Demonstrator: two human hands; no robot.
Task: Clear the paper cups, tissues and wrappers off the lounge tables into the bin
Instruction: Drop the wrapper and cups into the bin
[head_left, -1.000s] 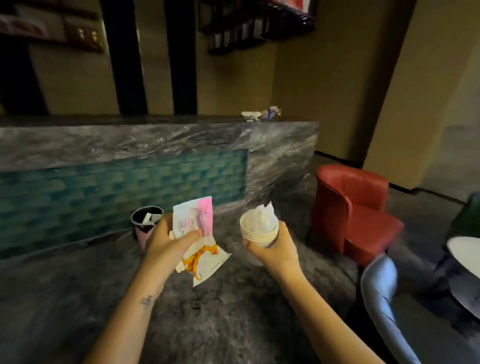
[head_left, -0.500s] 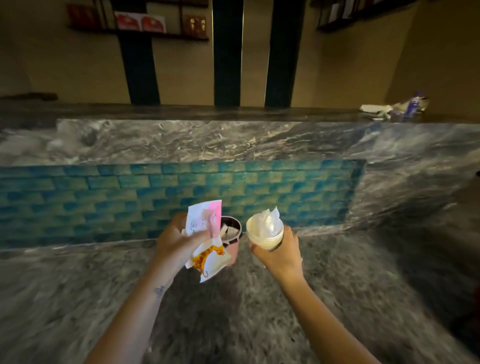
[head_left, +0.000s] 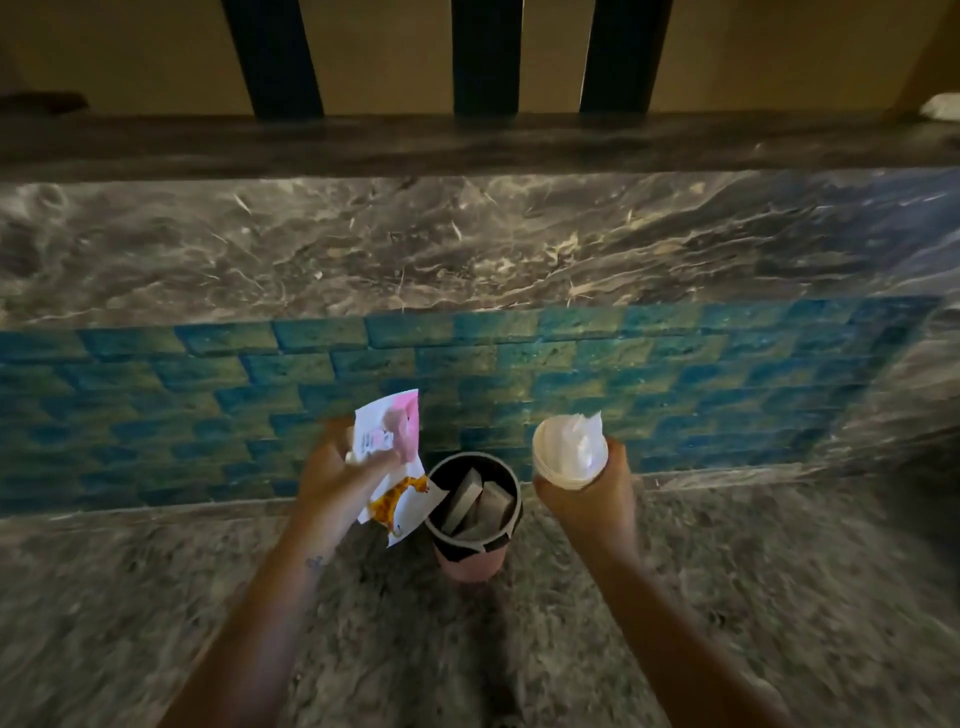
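- Marble, grey and veined, makes the front of the counter (head_left: 467, 249), with a band of blue tiles (head_left: 571, 364) below it. The bin stands on the floor (head_left: 727, 597) just before the tiles, so a thing thrown too far can bounce back and land on the floor.
- The bin (head_left: 470, 564) is narrow, pink with a black liner, and flat grey pieces (head_left: 475, 501) already stand in it close to the rim. I judge that little room is left, so new rubbish may sit on top and slide over the edge.
- The left hand (head_left: 337, 480) grips the wrappers (head_left: 387, 431) beside the left rim, with one lower corner over the opening. They are light and flat, and if let go from this height they may glide past the mouth.
- The right hand (head_left: 587, 499) is curled round the stacked paper cups (head_left: 561, 467), to the right of the bin and not above it. A release here misses.
- The tissue (head_left: 579, 441) lies loose in the top cup and may fall out if the stack tilts early.
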